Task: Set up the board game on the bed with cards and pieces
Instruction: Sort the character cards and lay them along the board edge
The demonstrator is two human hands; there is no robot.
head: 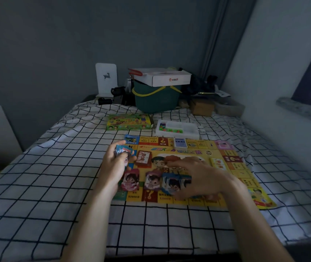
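A yellow game board (198, 154) lies flat on the checked bed. My left hand (114, 161) grips a small stack of character cards (123, 150) over the board's left edge. My right hand (200, 178) hovers low over the board's near side, fingers spread and bent above a blue character card (172, 184). Two more character cards, pink (131, 179) and purple (152, 180), lie side by side to its left. A red card deck (143, 157), a blue deck (180, 143) and a yellow deck (217, 163) sit on the board.
The green game box (129, 121) and a white tray of coloured pieces (177, 128) lie beyond the board. A dark green basket (156, 99) with a white carton on it stands at the bed's head, beside a brown box (201, 107). A wall runs along the right.
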